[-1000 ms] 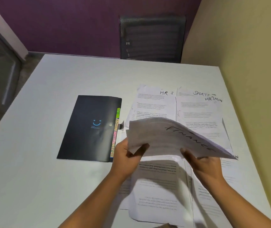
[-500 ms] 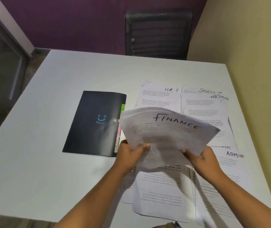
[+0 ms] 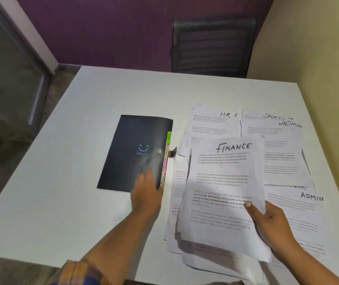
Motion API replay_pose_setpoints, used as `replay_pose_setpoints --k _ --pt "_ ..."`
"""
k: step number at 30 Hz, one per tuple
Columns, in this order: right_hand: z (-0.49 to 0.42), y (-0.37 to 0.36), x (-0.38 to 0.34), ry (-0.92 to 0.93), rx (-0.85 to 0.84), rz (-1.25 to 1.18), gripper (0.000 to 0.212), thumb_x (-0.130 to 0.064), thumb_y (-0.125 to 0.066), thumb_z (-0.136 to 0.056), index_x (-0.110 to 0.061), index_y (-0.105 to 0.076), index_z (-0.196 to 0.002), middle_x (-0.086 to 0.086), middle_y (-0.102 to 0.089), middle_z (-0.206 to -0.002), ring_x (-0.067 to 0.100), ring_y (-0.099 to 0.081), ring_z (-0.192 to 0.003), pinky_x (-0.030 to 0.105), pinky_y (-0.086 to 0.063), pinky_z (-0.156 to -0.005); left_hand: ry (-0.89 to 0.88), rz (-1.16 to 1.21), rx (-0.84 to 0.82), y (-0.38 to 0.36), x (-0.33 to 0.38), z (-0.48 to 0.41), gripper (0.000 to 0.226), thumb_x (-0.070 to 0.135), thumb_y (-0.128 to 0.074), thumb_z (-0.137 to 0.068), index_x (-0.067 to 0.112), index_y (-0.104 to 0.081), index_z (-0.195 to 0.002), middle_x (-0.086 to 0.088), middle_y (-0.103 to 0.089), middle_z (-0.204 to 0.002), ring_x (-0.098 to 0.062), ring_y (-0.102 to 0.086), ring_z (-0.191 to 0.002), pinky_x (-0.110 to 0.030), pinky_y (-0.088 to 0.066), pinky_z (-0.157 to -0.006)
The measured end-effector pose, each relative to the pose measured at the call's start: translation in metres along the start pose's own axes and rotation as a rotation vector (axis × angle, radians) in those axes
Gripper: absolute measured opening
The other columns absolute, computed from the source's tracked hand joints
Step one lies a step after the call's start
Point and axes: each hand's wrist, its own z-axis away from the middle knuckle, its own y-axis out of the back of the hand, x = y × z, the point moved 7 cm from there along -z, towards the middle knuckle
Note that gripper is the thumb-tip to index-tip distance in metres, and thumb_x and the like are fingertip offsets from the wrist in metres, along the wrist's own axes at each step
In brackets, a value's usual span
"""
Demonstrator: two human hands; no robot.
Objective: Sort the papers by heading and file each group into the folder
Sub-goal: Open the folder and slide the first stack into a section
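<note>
Handwritten headings: "FINANCE" on the front sheet (image 3: 224, 182), centre right; "HR S" on the upper sheet (image 3: 213, 125); "SPORTS" on its right-hand neighbour (image 3: 267, 128); "ADMIN" on the far-right sheet (image 3: 302, 206). Lettering on the folder (image 3: 131, 161) is unreadable.

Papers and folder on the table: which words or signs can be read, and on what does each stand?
"FINANCE": top sheet of the stack in the right hand.
"HR S": far left sheet.
"SPORTS": far right sheet.
"HR", "MIN": overlapped sheets under "SPORTS".
"ADMIN": near right sheet.
Smile sign: folder; small words below it unreadable.
Too blurred: folder tabs, printed paragraphs.
</note>
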Motion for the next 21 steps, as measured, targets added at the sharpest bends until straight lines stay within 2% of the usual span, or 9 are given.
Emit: replay_pose_setpoints --k 2,4,7,9,11,14,17,18,21 --pt "0.004 0.002 0.006 -0.051 0.031 -0.036 0.012 -0.025 -0.063 -0.095 -0.018 -0.072 -0.095 -0.01 -0.074 -0.079 0.008 -0.07 -0.067 0.02 -0.045 -0.051 0.053 -0.177 -0.029 -0.009 -0.015 -0.004 0.091 0.062 -0.06 -0.082 0.017 -0.021 -0.151 -0.014 -0.024 -0.158 -0.034 -0.019 -0.147 -0.055 -0.034 -0.109" --pt "0.007 0.003 0.009 -0.071 0.051 -0.041 0.015 -0.026 -0.063 -0.095 -0.014 -0.073 -0.098 -0.002 -0.075 -0.085 0.016 -0.07 -0.075 0.027 -0.045 -0.055 0.097 -0.24 -0.066 -0.011 -0.022 -0.007 0.102 0.07 -0.058 -0.079 0.017 -0.012 -0.154 -0.015 -0.009 -0.163 -0.038 -0.006 -0.15 -0.059 -0.026 -0.113" --pt "0.011 0.004 0.012 -0.08 0.059 -0.029 0.018 -0.026 -0.063 -0.095 -0.011 -0.074 -0.097 0.002 -0.077 -0.087 0.019 -0.071 -0.076 0.028 -0.046 -0.057 0.095 -0.239 -0.096 -0.013 -0.022 -0.01 0.103 0.068 -0.056 -0.082 0.021 0.0 -0.156 -0.014 0.0 -0.164 -0.044 -0.007 -0.149 -0.059 -0.028 -0.112" --pt "0.011 0.004 0.014 -0.089 0.068 -0.028 0.02 -0.026 -0.064 -0.094 -0.01 -0.074 -0.099 0.002 -0.077 -0.087 0.02 -0.071 -0.078 0.029 -0.047 -0.058 0.083 -0.284 -0.094 -0.011 -0.019 -0.011 0.103 0.055 -0.062 -0.086 0.024 0.007 -0.155 -0.013 0.001 -0.165 -0.048 -0.015 -0.146 -0.055 -0.041 -0.105" --pt "0.011 0.004 0.016 -0.094 0.078 -0.032 0.021 -0.028 -0.064 -0.094 -0.01 -0.075 -0.101 0.002 -0.078 -0.088 0.021 -0.073 -0.08 0.03 -0.049 -0.061 0.029 -0.356 -0.099 -0.008 -0.016 -0.012 0.105 0.038 -0.07 -0.087 0.026 0.01 -0.154 -0.015 -0.003 -0.165 -0.049 -0.032 -0.14 -0.049 -0.051 -0.096" --pt "0.011 0.002 0.017 -0.11 0.085 -0.046 0.017 -0.029 -0.065 -0.093 -0.016 -0.075 -0.097 -0.003 -0.079 -0.082 0.022 -0.074 -0.079 0.033 -0.052 -0.065 -0.133 -0.47 -0.203 0.0 -0.008 -0.015 0.097 0.018 -0.068 -0.089 0.033 0.004 -0.154 -0.023 -0.009 -0.162 -0.047 -0.054 -0.122 -0.047 -0.056 -0.086" --pt "0.011 -0.003 0.008 -0.091 0.077 -0.056 0.011 -0.025 -0.065 -0.094 -0.019 -0.073 -0.091 -0.01 -0.077 -0.072 0.02 -0.072 -0.075 0.031 -0.049 -0.061 -0.173 -0.577 -0.336 0.019 -0.006 -0.019 0.065 0.017 -0.064 -0.091 0.02 -0.033 -0.148 -0.02 -0.018 -0.161 -0.037 -0.063 -0.108 -0.042 -0.056 -0.077" --pt "0.011 -0.005 0.004 -0.084 0.078 -0.059 0.01 -0.024 -0.065 -0.094 -0.02 -0.073 -0.091 -0.013 -0.076 -0.07 0.019 -0.071 -0.074 0.03 -0.048 -0.06 -0.167 -0.598 -0.35 0.029 -0.005 -0.019 0.058 0.019 -0.063 -0.092 0.015 -0.039 -0.144 -0.017 -0.024 -0.16 -0.033 -0.063 -0.106 -0.04 -0.056 -0.075" --pt "0.01 -0.012 -0.004 -0.078 0.077 -0.066 0.008 -0.024 -0.065 -0.093 -0.019 -0.072 -0.094 -0.015 -0.074 -0.075 0.018 -0.07 -0.078 0.03 -0.048 -0.063 -0.068 -0.495 -0.227 0.068 -0.004 -0.017 0.062 0.029 -0.055 -0.095 0.011 -0.03 -0.149 -0.007 -0.053 -0.138 -0.023 -0.064 -0.091 -0.036 -0.054 -0.069"
